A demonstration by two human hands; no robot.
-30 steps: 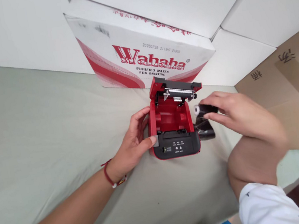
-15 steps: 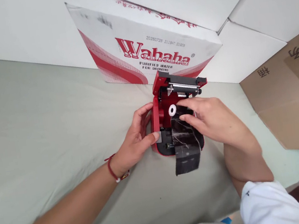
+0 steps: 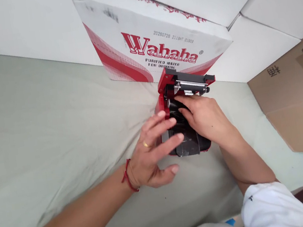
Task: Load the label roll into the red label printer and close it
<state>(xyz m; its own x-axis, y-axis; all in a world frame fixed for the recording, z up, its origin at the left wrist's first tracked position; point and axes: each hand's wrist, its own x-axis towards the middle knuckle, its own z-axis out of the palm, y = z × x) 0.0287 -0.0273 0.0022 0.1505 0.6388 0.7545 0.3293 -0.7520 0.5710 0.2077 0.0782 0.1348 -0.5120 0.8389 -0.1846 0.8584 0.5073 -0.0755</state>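
A small red-and-black label printer (image 3: 210, 79) stands on the cloth with its lid raised, showing a roller under the lid. Inside its bay sits a roll of black labels (image 3: 187, 140), whose loose strip hangs toward the front edge; one white core end barely shows at the left. My right hand (image 3: 201, 115) reaches into the bay, thumb and fingers on the roll. Off the printer's front left, my left hand (image 3: 153, 151) is open with fingers spread, overlapping the printer and the strip from this viewpoint. Whether its fingertips touch them I cannot tell.
Behind the printer a white and red water carton (image 3: 119, 50) leans against a white panelled wall (image 3: 27, 26). A brown cardboard box (image 3: 295, 107) stands at the right. Pale green cloth (image 3: 55, 116) covers the surface.
My right hand has lowered the black label roll deeper into the printer bay. My left hand has let go of the printer's left side and moved toward the front, fingers spread.
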